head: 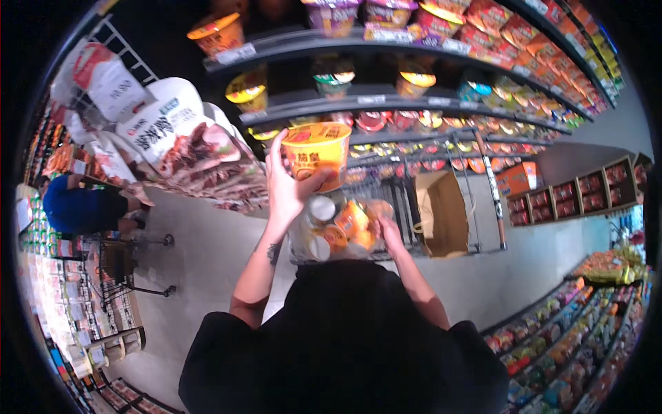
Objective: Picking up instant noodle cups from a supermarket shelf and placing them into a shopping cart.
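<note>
My left hand grips an orange-yellow instant noodle tub with printed writing, raised in front of the lower shelves. Below it, against my body, is a clear plastic bag or container with several packaged items, among them an orange packet and pale round-topped containers. The fingers of my right hand are closed on its right side. A metal shopping cart stands just beyond, holding an open brown paper bag.
Shelves of noodle tubs and packets curve across the front. A large printed display stands at left. Farther left, a person in blue is near another cart. Boxed goods and a stocked shelf are at right.
</note>
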A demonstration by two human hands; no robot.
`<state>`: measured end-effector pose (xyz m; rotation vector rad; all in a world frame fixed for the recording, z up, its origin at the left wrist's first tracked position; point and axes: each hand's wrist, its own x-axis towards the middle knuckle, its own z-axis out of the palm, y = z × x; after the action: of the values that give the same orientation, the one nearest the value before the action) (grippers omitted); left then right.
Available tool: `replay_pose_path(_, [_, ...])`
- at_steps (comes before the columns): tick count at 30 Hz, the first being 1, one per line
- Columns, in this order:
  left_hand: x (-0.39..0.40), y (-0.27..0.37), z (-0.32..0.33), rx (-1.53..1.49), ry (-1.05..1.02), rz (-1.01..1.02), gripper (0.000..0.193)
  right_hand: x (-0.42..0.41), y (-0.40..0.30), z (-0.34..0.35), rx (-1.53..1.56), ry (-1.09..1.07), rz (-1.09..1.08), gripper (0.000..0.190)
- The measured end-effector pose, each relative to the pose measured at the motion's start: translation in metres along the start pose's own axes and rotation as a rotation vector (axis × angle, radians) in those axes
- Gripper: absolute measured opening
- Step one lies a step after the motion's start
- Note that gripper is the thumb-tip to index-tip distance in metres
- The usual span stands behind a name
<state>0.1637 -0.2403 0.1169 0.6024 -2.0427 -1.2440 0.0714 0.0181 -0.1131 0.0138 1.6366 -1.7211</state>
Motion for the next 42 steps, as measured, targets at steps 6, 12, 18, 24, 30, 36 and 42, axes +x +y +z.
replay_pose_path(6, [-0.08, -0.086, 0.024, -0.056, -0.231, -0.281, 0.098, 0.012, 0.001, -0.003, 0.084, 0.053, 0.091, 0.045])
replay_pose_path(12, [-0.122, -0.151, 0.062, 0.201, -0.54, -0.22, 0.103, 0.006, 0.004, -0.015, 0.026, 0.05, 0.066, 0.045])
replay_pose_path(18, [-0.136, -0.175, 0.083, 0.171, -0.731, -0.209, 0.101, -0.003, 0.002, -0.022, -0.048, 0.074, 0.03, 0.046])
replay_pose_path(24, [-0.141, -0.189, 0.122, -0.044, -0.733, -0.036, 0.103, -0.016, -0.011, -0.018, -0.102, 0.023, 0.051, 0.046])
replay_pose_path(30, [-0.154, -0.156, 0.161, 0.35, -0.702, 0.065, 0.104, -0.02, -0.021, -0.012, -0.326, -0.044, 0.009, 0.043])
replay_pose_path(36, [-0.171, -0.18, 0.2, 0.485, -0.707, 0.215, 0.101, -0.018, -0.017, -0.014, -0.278, -0.014, 0.073, 0.041])
replay_pose_path(42, [-0.153, -0.21, 0.145, 0.169, -0.712, 0.181, 0.078, -0.011, -0.03, -0.023, 0.044, 0.03, 0.114, 0.034])
